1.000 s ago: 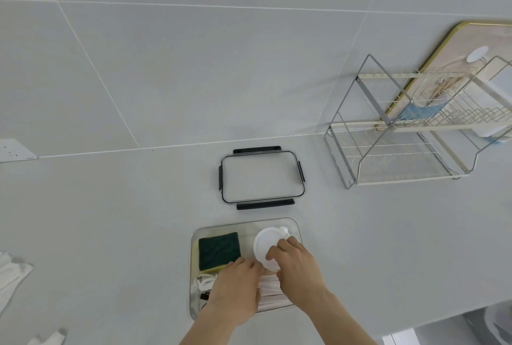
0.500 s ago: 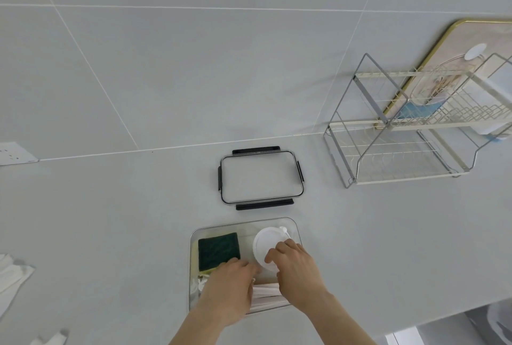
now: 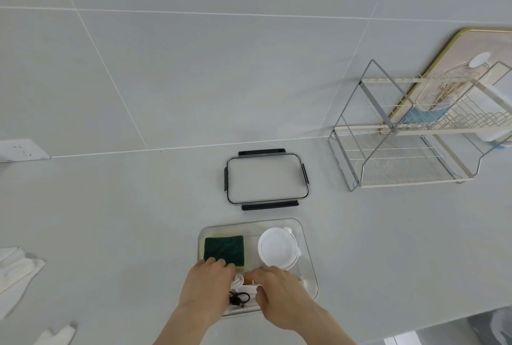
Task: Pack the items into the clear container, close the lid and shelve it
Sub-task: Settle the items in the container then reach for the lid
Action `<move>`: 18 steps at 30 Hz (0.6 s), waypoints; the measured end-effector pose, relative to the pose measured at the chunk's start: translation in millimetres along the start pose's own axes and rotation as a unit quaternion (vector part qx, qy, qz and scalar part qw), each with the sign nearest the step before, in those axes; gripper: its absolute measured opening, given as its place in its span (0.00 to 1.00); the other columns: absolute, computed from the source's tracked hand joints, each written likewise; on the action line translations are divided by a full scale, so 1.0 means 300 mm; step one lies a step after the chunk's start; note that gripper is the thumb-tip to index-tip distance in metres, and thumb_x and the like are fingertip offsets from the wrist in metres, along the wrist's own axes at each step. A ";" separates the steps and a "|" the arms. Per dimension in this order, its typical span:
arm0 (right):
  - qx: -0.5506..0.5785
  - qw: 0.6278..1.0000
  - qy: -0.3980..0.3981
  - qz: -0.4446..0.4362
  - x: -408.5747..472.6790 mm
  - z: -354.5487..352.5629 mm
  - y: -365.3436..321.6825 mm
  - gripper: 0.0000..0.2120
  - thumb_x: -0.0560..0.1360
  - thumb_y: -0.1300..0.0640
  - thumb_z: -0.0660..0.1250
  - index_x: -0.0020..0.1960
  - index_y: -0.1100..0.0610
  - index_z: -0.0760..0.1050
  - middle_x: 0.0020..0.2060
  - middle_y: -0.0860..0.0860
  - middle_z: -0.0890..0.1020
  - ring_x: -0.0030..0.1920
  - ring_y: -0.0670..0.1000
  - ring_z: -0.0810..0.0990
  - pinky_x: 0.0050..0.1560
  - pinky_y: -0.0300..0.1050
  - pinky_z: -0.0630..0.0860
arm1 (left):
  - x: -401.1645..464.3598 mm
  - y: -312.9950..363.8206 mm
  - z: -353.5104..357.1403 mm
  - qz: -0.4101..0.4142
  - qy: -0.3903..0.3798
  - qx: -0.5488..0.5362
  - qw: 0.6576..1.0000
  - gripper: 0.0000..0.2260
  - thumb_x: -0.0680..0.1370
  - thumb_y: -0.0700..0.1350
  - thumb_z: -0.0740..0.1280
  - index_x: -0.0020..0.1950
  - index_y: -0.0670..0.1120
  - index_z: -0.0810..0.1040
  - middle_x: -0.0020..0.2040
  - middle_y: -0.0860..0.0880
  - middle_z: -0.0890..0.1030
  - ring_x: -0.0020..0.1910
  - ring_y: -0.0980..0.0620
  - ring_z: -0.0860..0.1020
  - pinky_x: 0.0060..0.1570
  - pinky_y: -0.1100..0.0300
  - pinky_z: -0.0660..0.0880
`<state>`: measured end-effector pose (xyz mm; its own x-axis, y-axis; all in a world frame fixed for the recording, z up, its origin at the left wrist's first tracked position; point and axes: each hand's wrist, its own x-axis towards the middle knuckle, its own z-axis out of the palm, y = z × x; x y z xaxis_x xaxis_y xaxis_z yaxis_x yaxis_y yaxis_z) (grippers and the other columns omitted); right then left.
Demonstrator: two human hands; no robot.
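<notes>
Reaching into the near end of the clear container on the table, I have both hands low among the small things packed there. My left hand lies with its fingertips touching the near edge of the green sponge. My right hand is just beside it, curled over some small white pieces; whether either hand grips anything I cannot tell. A round white lid sits in the container's right half, and a black cord lies between my hands. The container's lid lies flat beyond it, and a wire rack stands to the right.
</notes>
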<state>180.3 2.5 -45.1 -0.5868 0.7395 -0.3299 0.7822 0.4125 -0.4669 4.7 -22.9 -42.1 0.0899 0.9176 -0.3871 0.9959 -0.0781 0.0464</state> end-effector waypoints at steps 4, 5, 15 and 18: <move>-0.023 0.998 -0.060 0.013 0.017 0.022 0.004 0.20 0.80 0.58 0.57 0.70 0.52 0.73 0.64 0.52 0.77 0.64 0.56 0.74 0.60 0.52 0.73 | 0.002 -0.011 0.001 0.016 -0.008 0.026 1.000 0.20 0.74 0.34 0.64 0.63 0.47 0.77 0.58 0.47 0.79 0.57 0.45 0.76 0.57 0.54 0.70; -0.032 0.997 -0.070 0.017 0.016 0.024 0.014 0.19 0.80 0.57 0.56 0.68 0.52 0.74 0.65 0.52 0.78 0.64 0.56 0.74 0.60 0.51 0.73 | 0.004 -0.009 0.003 0.022 -0.012 0.032 0.999 0.20 0.74 0.33 0.64 0.63 0.47 0.77 0.58 0.47 0.79 0.57 0.44 0.76 0.57 0.54 0.70; -0.035 0.995 -0.091 0.031 0.013 0.020 0.076 0.23 0.76 0.43 0.47 0.57 0.51 0.76 0.57 0.47 0.80 0.56 0.56 0.79 0.54 0.59 0.77 | 0.009 -0.010 -0.002 0.046 -0.017 0.037 0.998 0.18 0.74 0.33 0.64 0.61 0.45 0.78 0.56 0.45 0.80 0.56 0.44 0.76 0.56 0.54 0.70; -0.020 0.995 -0.096 0.030 0.006 0.008 0.068 0.21 0.77 0.43 0.48 0.50 0.52 0.75 0.51 0.50 0.81 0.52 0.58 0.79 0.51 0.59 0.77 | 0.004 -0.014 -0.011 0.046 -0.003 0.014 0.999 0.19 0.72 0.32 0.64 0.61 0.47 0.75 0.56 0.47 0.80 0.55 0.45 0.76 0.54 0.55 0.70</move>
<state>194.6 11.0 -57.1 -0.5643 0.6503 -0.5087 0.8230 0.3940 -0.4093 0.5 -20.1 -39.6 0.1808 0.9034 -0.3887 0.9834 -0.1723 0.0569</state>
